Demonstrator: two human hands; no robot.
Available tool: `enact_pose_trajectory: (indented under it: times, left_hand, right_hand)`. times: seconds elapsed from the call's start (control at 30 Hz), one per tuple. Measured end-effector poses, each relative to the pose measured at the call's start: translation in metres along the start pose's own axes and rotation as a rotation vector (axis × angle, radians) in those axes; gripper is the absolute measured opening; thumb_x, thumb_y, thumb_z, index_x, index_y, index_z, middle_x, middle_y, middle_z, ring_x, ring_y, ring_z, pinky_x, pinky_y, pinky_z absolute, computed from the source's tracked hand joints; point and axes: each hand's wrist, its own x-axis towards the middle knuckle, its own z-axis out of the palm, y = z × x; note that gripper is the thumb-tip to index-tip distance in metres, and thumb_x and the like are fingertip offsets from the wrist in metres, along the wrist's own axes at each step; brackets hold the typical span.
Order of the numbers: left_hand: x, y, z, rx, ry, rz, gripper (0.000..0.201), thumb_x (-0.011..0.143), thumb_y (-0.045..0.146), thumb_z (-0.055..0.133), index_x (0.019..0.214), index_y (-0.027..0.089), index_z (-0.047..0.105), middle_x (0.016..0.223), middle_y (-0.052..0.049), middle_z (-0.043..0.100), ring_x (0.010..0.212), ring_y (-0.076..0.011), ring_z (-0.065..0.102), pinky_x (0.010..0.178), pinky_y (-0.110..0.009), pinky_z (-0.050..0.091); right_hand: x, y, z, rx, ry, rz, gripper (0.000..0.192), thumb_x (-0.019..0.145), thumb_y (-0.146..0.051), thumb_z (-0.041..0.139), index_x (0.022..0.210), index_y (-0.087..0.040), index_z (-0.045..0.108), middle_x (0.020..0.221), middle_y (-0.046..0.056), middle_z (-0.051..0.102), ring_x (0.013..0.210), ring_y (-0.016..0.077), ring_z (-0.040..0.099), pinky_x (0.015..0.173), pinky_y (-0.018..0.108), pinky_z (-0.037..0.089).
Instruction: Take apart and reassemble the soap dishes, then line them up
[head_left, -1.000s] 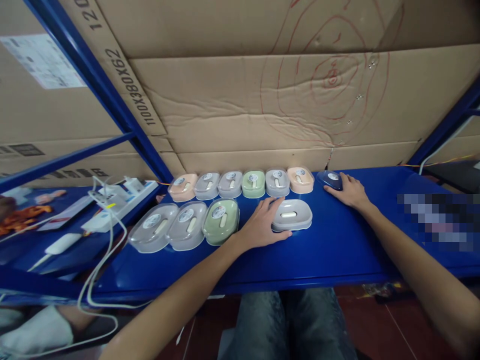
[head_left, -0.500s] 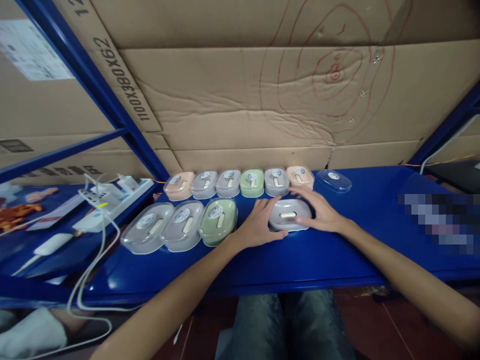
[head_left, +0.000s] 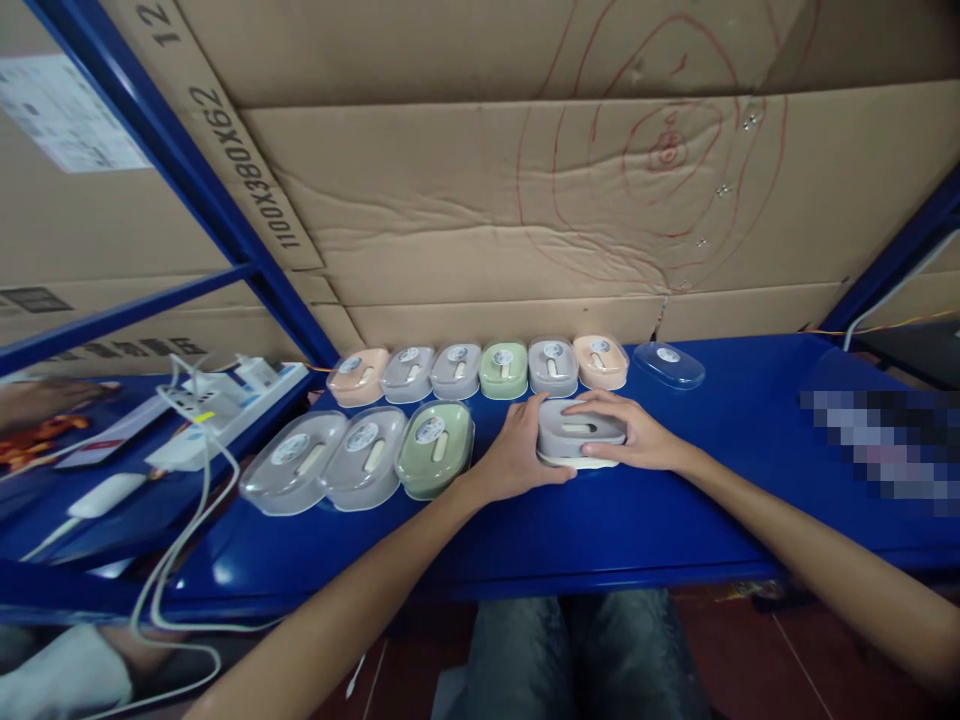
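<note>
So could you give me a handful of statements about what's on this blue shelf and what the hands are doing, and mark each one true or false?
1. Both hands grip the same grey soap box. True: the left hand and right hand flank it.
2. The back row holds six lidded boxes. True.
3. A clear lid lies alone right of that row. True.
4. The green box in the front row is lidless. False: it wears a clear lid.
5. The wall behind is brick. False: it is cardboard.
</note>
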Motion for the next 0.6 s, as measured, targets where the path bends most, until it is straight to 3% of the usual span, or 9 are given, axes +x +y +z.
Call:
enact_pose_trajectory:
  times: [0.13,0.27,0.33,0.43,0.6]
  left_hand:
    - [0.000,-0.001,-0.002,-0.018,0.006,0.003,0.121,0.068,0.048,0.098,0.166,0.019,0.032,0.157,-0.019,0.052,0.150,-0.0421,0.044,0.127,-0.062,0.038]
    - [-0.001,-0.001,-0.003,0.064,-0.025,0.059,0.095,0.075,0.049,0.092,0.156,0.022,0.049,0.146,-0.016,0.059,0.144,-0.0416,0.048,0.125,-0.062,0.039]
    - [-0.001,-0.001,-0.003,0.109,-0.023,0.085,0.084,0.078,0.049,0.088,0.150,0.023,0.055,0.143,-0.015,0.060,0.141,-0.0413,0.049,0.123,-0.064,0.040]
    - [-0.002,-0.001,-0.003,0.127,-0.010,0.075,0.087,0.080,0.047,0.085,0.155,0.021,0.050,0.146,-0.017,0.058,0.142,-0.0419,0.048,0.123,-0.064,0.041]
    - [-0.002,-0.001,-0.004,0.141,-0.027,0.057,0.088,0.085,0.043,0.078,0.161,0.017,0.043,0.154,-0.020,0.052,0.150,-0.0424,0.043,0.127,-0.063,0.039]
  right_hand:
    - [0.003,0.000,-0.015,0.041,0.128,0.065,0.041,0.100,-0.058,0.073,0.133,-0.034,0.077,0.135,0.008,0.077,0.130,0.0326,0.070,0.117,0.058,0.053]
    - [-0.002,-0.003,-0.056,-0.099,0.194,0.111,0.039,0.095,-0.061,0.077,0.126,-0.036,0.080,0.130,0.007,0.078,0.127,0.0346,0.070,0.116,0.060,0.052]
    - [-0.009,-0.004,-0.080,-0.183,0.136,0.161,0.039,0.091,-0.063,0.081,0.121,-0.038,0.081,0.126,0.006,0.079,0.124,0.0354,0.070,0.115,0.060,0.053]
    - [-0.021,0.000,-0.108,-0.235,0.039,0.233,0.041,0.085,-0.065,0.085,0.115,-0.037,0.083,0.123,0.005,0.080,0.121,0.0363,0.071,0.114,0.060,0.053]
    - [-0.034,0.016,-0.120,-0.272,-0.167,0.322,0.043,0.081,-0.064,0.087,0.112,-0.035,0.082,0.125,0.005,0.078,0.122,0.0365,0.069,0.117,0.064,0.049]
